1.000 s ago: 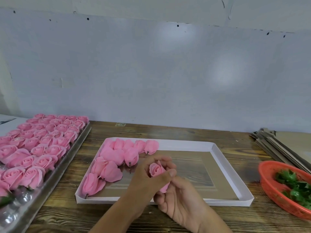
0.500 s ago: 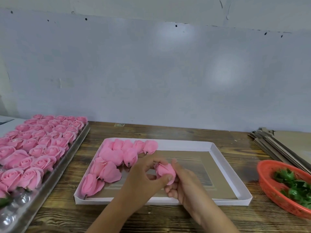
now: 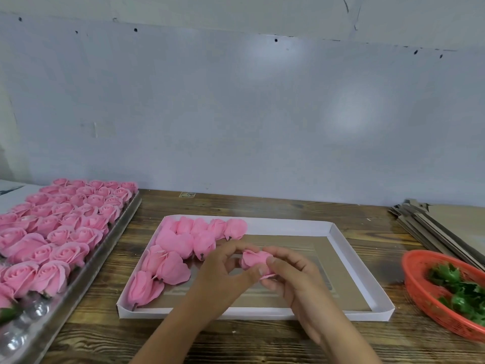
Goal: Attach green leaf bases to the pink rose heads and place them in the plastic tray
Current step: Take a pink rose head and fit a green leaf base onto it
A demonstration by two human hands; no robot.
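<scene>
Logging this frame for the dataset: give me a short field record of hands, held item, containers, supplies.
left hand: pinches held rose
right hand: grips held rose
held rose: pink, between both hands above white tray; leaf base not visible
white tray: centre of table, pink rose heads lying along its left and far side
plastic tray: left, rows of upright roses
red basket: right, holds green leaf bases
cardboard stack: far right

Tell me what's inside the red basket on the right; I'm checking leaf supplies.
The red basket holds a loose pile of green leaf bases. Its near wall and the frame's edge hide part of the pile, so a count isn't possible.
</scene>
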